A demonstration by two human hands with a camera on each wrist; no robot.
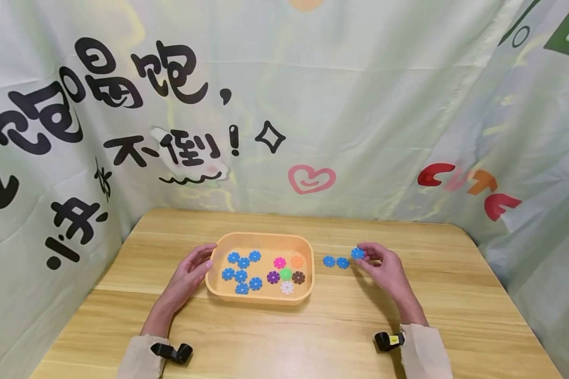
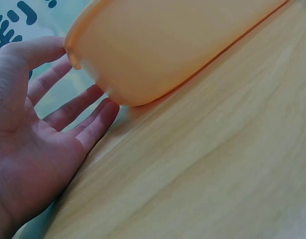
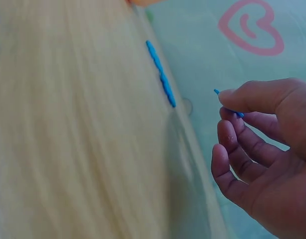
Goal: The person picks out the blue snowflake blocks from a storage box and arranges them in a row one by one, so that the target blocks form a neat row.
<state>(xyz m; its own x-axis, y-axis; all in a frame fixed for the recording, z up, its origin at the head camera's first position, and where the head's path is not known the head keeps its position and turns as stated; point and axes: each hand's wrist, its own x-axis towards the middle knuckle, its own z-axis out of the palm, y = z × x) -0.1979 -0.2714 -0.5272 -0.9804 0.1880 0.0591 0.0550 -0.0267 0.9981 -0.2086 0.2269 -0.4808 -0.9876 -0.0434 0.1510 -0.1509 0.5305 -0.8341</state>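
My right hand (image 1: 383, 266) pinches a blue notched plastic disc (image 1: 357, 253) between thumb and fingers, raised above the table. The disc shows edge-on in the right wrist view, mostly covered by the thumb. Just left of it, two joined blue discs (image 1: 336, 262) lie on the table; in the right wrist view they form a thin blue strip (image 3: 161, 74). My left hand (image 1: 188, 273) holds the left end of an orange tray (image 1: 261, 300), thumb at the rim and fingers against the outer wall. Inside lie several blue discs (image 1: 241, 276).
The tray's right half holds pink (image 1: 280, 262), orange (image 1: 297, 261), purple (image 1: 273, 277), green (image 1: 286, 274), brown (image 1: 298, 277) and white (image 1: 287, 287) discs. A printed curtain (image 1: 360, 131) hangs behind the wooden table (image 1: 275, 342). Both wrists carry black camera mounts.
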